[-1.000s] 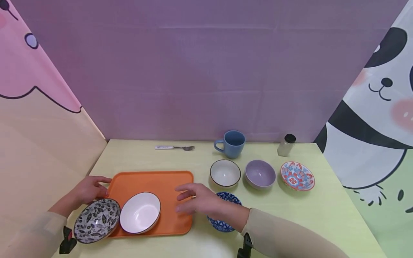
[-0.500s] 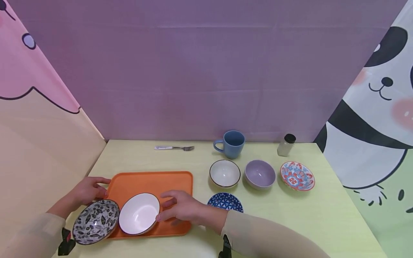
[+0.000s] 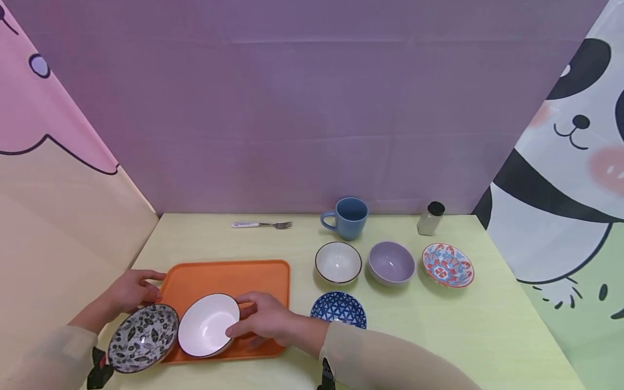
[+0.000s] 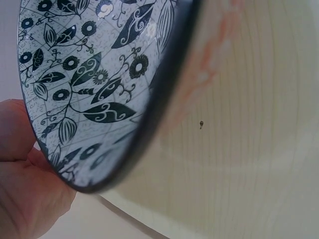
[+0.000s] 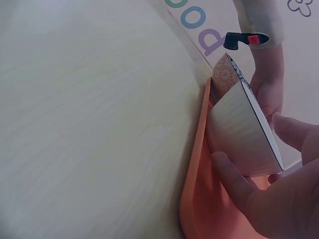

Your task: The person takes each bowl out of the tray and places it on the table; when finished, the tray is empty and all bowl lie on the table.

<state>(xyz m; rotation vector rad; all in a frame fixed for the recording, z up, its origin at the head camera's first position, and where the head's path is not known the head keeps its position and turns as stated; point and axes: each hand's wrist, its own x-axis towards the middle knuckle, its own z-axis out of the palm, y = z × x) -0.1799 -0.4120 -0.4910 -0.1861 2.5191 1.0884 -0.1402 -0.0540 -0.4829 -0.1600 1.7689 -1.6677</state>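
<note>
In the head view my left hand [image 3: 134, 290] rests at the tray's left edge, with its index finger along the edge. A bowl with dark leaf and flower patterns [image 3: 143, 338] lies tilted just in front, overlapping the tray's left front corner. None of that hand's fingers show inside the bowl. My right hand [image 3: 265, 317] grips the right side of a white bowl with a dark rim [image 3: 207, 325] on the orange tray [image 3: 219, 273]. In the right wrist view thumb and fingers straddle the white bowl's outer wall and rim.
Right of the tray stand a blue patterned bowl [image 3: 338, 309], a small white bowl [image 3: 338, 262], a lilac bowl [image 3: 391, 264] and a red-and-blue patterned dish [image 3: 447, 265]. Farther back are a fork [image 3: 261, 225], a blue mug [image 3: 351, 218] and a black-capped shaker [image 3: 431, 219].
My right hand has moved left from over the tray's right edge to the white bowl and taken hold of its side. The left hand keeps its place by the tray edge.
</note>
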